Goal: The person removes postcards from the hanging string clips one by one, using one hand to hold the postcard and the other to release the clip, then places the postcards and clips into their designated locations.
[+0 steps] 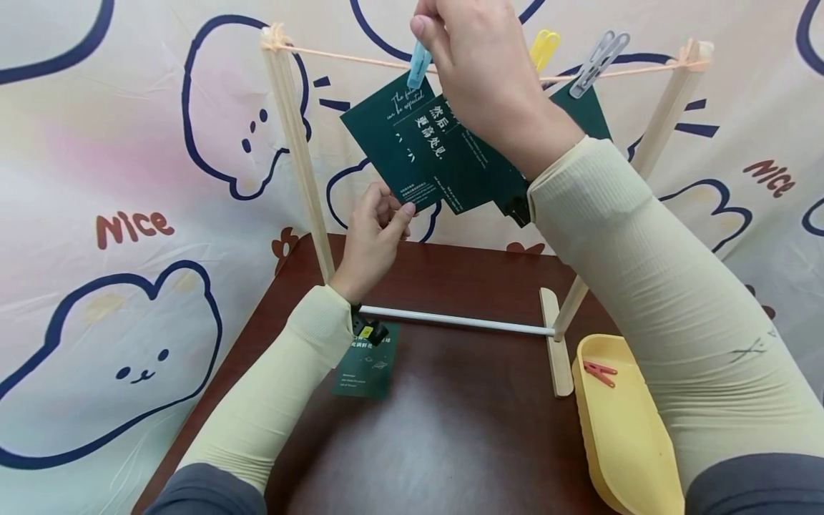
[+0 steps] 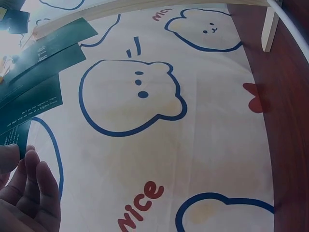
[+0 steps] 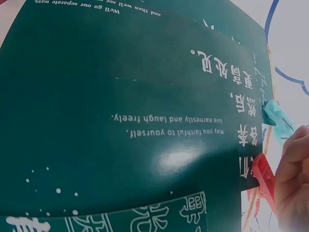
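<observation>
Well, your left hand (image 1: 375, 234) pinches the bottom corner of the tilted green card (image 1: 380, 132), likely to keep it still. Your right hand (image 1: 492, 82) pinches the blue clip (image 1: 419, 66) by the string (image 1: 347, 57). That clip sits at the card's top, probably to hold it up.
</observation>
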Tool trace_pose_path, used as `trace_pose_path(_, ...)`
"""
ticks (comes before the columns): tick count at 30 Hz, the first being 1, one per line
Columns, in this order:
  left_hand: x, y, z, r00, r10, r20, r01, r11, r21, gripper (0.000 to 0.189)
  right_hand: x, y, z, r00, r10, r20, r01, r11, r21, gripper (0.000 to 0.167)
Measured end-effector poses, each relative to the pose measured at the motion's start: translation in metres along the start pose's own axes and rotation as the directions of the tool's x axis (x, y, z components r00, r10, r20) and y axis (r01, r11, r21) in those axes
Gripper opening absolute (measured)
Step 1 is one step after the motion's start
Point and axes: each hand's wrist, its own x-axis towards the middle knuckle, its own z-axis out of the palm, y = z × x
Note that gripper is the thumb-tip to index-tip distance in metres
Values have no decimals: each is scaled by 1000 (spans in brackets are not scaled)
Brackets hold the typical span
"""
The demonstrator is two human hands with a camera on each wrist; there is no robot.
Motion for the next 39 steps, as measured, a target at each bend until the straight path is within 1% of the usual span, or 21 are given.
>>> trace_pose_path(5, 0, 0, -1, 1000, -2, -3, 2, 1000, 0, 24, 1, 1, -1, 1000, 3, -1, -3, 1000, -5, 46)
trace_pose_path(13, 2, 2, -2, 1000, 11, -5, -11, 1000, 9, 22, 1, 1, -2, 999, 38, 5, -38, 999, -1, 46)
trace_pose_path(21, 1, -2, -1, 1000, 18, 0, -18, 1000, 17, 24, -1, 1, -1, 999, 26, -18, -26, 1000, 8, 45)
trace_pose_path(26, 7, -26, -2, 1000, 17, 3, -17, 1000, 13, 26, 1, 1, -1, 999, 23, -23, -23, 1000, -11, 45)
trace_pose_path(28, 9, -35, -2, 1000, 27, 5, -27, 1000, 11, 27, 1, 2, -2, 999, 28, -21, -28, 999, -17, 45)
trace_pose_path(33, 9, -35, -5, 999, 43, 1, -43, 999, 27, 25, 3, 2, -2, 999, 37, -18, -37, 999, -21, 45)
trace_pose_path(39, 8, -35, -7, 999, 48, -1, -48, 998, 32, 25, 2, 3, -2, 998, 55, -19, -56, 998, -12, 45)
